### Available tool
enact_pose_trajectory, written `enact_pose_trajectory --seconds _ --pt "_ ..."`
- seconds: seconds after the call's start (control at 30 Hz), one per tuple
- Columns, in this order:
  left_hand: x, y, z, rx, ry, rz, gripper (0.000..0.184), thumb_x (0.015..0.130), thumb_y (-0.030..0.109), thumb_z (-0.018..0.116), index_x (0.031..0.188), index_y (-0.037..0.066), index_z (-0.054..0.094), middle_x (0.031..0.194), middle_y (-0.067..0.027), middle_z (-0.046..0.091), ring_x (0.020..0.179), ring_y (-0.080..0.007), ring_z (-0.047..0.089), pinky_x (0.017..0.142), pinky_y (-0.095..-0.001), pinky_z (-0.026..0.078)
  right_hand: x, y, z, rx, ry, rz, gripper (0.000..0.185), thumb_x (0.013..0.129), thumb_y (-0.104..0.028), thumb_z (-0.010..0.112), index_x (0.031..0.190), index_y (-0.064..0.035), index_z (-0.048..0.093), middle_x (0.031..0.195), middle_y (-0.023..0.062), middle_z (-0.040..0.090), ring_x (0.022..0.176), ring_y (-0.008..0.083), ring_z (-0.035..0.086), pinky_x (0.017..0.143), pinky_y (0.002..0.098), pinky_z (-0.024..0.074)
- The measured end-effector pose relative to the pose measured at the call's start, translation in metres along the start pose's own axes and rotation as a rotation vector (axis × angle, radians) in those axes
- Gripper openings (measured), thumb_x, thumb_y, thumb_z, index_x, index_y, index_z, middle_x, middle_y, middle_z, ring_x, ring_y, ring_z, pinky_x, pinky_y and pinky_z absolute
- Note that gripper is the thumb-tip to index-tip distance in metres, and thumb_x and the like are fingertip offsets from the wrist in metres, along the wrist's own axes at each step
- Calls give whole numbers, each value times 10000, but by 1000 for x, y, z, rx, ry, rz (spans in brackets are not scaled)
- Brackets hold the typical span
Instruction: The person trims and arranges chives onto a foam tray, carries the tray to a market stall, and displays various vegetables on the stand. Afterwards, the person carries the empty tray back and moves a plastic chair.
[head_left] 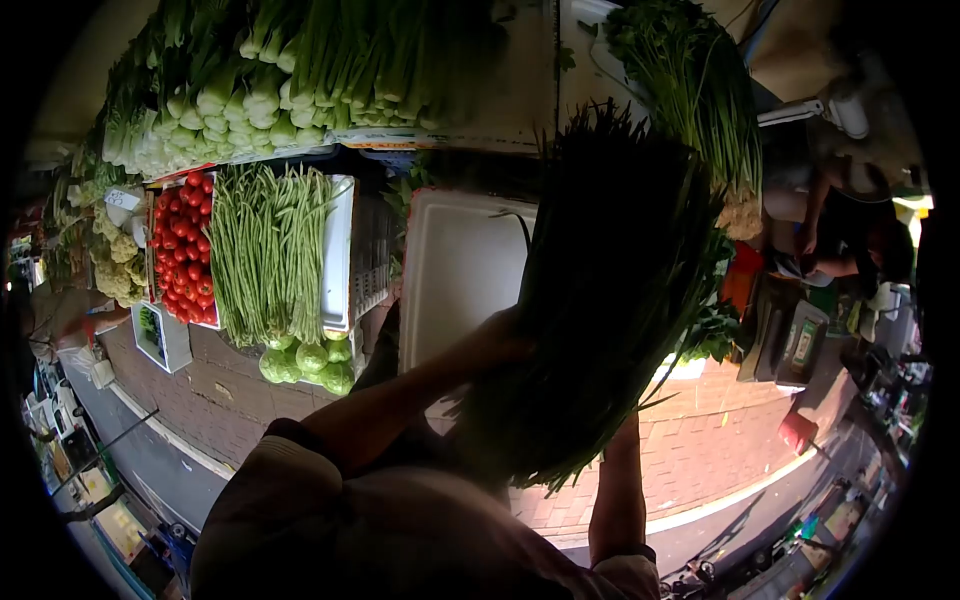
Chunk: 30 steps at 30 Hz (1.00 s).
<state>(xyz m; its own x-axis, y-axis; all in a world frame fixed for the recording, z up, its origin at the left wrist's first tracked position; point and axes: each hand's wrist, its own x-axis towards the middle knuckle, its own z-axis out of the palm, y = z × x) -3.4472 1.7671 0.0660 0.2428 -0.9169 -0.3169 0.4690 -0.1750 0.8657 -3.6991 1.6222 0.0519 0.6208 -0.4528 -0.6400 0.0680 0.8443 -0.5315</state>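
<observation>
A large, dark bundle of chives (pixel 610 290) fills the middle right of the view, held up in front of my body with its long thin leaves running up and down. My left hand (pixel 512 338) grips it from the left side, the fingers mostly lost in shadow against the leaves. My right hand (pixel 624 428) supports its lower right side; the leaves hide most of that hand. Just left of the bundle is a white foam box (pixel 455 270), partly covered by the chives, with a stray leaf bending over its inside.
Green beans (pixel 270 250), red tomatoes (pixel 184 245), cauliflower (pixel 118 255) and round cabbages (pixel 310 362) stand to the left. Leafy greens (pixel 230 105) are piled along the back. More bunched greens (pixel 700 100) lie at upper right. Another person (pixel 850 220) is at far right, beside paved ground (pixel 720 440).
</observation>
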Motion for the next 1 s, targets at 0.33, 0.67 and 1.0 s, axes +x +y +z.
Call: enact_pose_trajectory --seconds 0.33,0.67,1.0 --pt "112 175 -94 -30 17 246 523 906 238 674 1333 -18 512 1187 -92 642 1051 -165 590 924 -327 481 126 -141 178 -121 -233 -263 398 953 -342 619 1220 -48 621 1094 78 676 943 191 658 784 344 564" --pt "215 266 -175 -155 170 337 517 943 293 634 1352 1 510 1211 -114 640 1061 -188 606 939 -355 489 291 -270 259 -238 -658 -313 382 966 -346 598 1214 -56 623 1074 74 674 931 186 652 766 339 556" --pt "308 147 -248 331 554 134 506 966 334 591 1356 19 520 1235 -137 630 1102 -229 599 958 -380 477 408 -212 223 -767 -515 -491 508 960 -356 564 1356 -42 525 1259 127 625 1102 244 609 893 376 502"
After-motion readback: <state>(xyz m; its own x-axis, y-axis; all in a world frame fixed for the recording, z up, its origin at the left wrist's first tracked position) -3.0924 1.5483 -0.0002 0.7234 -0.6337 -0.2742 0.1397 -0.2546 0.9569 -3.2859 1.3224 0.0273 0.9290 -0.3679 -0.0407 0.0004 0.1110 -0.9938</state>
